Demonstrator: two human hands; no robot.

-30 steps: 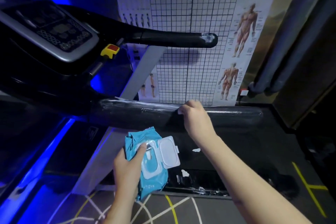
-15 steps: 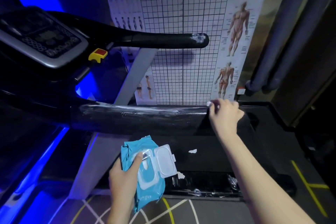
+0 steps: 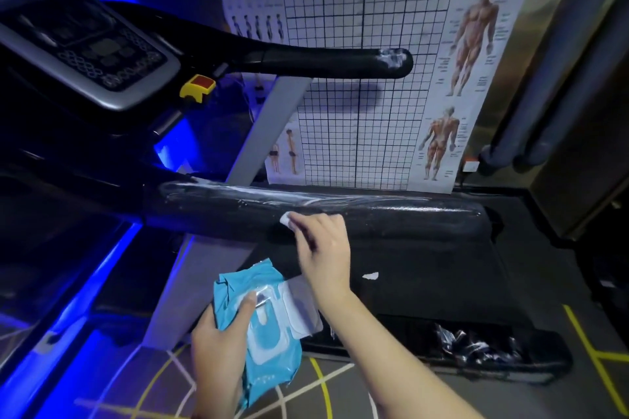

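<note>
My right hand point(image 3: 321, 248) pinches a small white wipe point(image 3: 285, 218) against the near black treadmill handrail point(image 3: 391, 214), close to the rail's middle. The rail is wrapped in shiny plastic film. Below it, my left hand point(image 3: 218, 347) grips a blue pack of wet wipes point(image 3: 269, 350), thumb on its top. The pack's white flip lid point(image 3: 303, 309) stands open.
The treadmill console point(image 3: 88, 48) with a yellow and red safety key point(image 3: 198, 87) is at the upper left. A second handrail point(image 3: 323, 61) runs above. The black belt point(image 3: 425, 275) lies below the near rail. An anatomy poster point(image 3: 357, 44) covers the wall behind.
My right hand slid right along the handrail towards its end, then came back left to the rail's middle with the wipe. The left hand kept hold of the pack.
</note>
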